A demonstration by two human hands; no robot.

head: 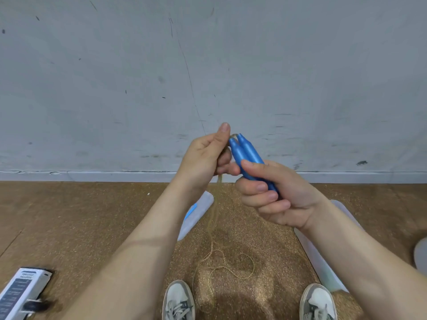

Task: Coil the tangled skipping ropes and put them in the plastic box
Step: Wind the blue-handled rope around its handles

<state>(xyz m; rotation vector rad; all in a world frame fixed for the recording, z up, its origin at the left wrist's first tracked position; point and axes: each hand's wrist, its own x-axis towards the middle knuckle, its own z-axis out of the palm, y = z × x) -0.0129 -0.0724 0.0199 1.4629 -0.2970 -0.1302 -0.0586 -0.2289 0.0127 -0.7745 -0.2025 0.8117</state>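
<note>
In the head view, the right hand [277,195] has its fingers wrapped tight round two blue handles [246,152] held side by side. Their long axis runs from 5 o'clock to 11 o'clock, with the tapered tips pointing to 11 o'clock at the grey wall [138,77]. Just beside the tips, at 9 o'clock of them, the left hand [203,158] curls its fingers on the tan rope [215,215], thumb straight up. The rope hangs toward 6 o'clock and loops on the cork floor [80,215] between two white shoes [178,301]. The translucent plastic box [318,257] shows under the right forearm, at 5 o'clock of the hands.
</note>
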